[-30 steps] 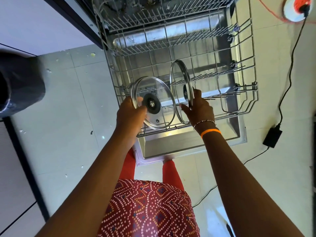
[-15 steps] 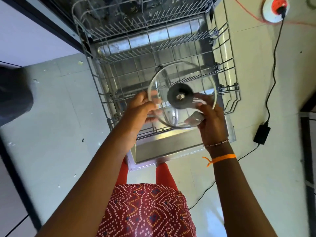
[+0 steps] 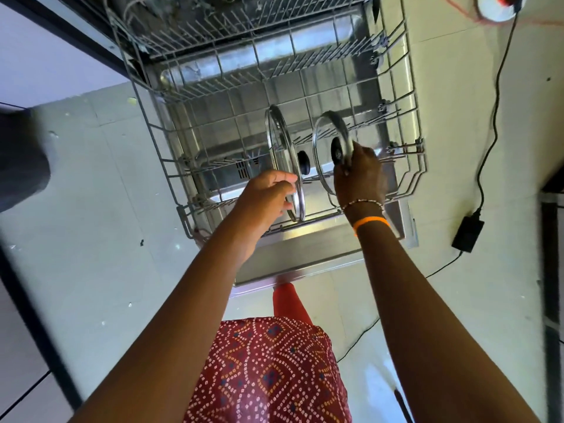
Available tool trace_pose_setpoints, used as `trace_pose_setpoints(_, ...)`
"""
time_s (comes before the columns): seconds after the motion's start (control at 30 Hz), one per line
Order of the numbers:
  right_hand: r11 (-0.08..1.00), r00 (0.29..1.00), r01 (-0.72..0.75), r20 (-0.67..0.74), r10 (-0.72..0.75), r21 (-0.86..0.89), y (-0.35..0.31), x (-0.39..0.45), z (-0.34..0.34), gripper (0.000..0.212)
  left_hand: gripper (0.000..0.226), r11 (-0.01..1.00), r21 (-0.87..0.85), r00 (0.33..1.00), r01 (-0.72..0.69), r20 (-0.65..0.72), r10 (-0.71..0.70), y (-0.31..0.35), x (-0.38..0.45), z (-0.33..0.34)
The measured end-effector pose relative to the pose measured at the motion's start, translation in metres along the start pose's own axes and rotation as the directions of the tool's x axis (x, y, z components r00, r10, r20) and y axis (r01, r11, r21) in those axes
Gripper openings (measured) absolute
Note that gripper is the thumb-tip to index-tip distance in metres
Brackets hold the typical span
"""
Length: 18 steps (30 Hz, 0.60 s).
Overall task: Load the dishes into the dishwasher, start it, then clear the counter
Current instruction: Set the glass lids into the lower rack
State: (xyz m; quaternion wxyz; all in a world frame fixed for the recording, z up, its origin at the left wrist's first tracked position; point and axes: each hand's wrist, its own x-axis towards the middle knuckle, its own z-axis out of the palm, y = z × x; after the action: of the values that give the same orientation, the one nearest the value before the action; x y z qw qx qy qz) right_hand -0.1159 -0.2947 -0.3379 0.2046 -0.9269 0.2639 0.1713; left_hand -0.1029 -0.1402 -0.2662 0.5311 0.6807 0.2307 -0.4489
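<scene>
From the head view, two glass lids stood on edge in the lower rack (image 3: 409,87). The left hand (image 3: 268,196) pinched the left lid (image 3: 282,154); the right hand (image 3: 358,172) gripped the right lid (image 3: 323,148). Each rim wanted seating between tines before letting go, I reckoned.

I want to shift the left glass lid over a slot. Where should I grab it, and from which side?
Pinch the metal rim of the left glass lid at its top, coming down from above. It stands on edge in the rack, so the rim points up; its knob faces sideways toward the other lid.
</scene>
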Motion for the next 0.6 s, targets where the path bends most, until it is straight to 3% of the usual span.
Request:
trace_pose_setpoints(0.13,0.993,0.997,-0.029,0.068,0.037,-0.117,-0.009,0.007,0.012,0.037,0.021,0.999,0.037,1.000,0.008,0.010,-0.008,-0.003,0.004,0.000)
trace_pose_setpoints(0.27,0.992,0.992,-0.115,0.042,0.118,-0.057,-0.003,0.023,0.013,0.031,0.020,0.999,0.046,1.000,0.010,0.009,-0.010,-0.003,0.009,-0.001)
trace_pose_setpoints(0.6,0.992,0.987,0.028,0.162,-0.007,-0.125,-0.010,0.038,0.017,0.037,0.020,0.998,0.060,1.000,0.017,0.017,-0.018,-0.001,0.012,0.005)
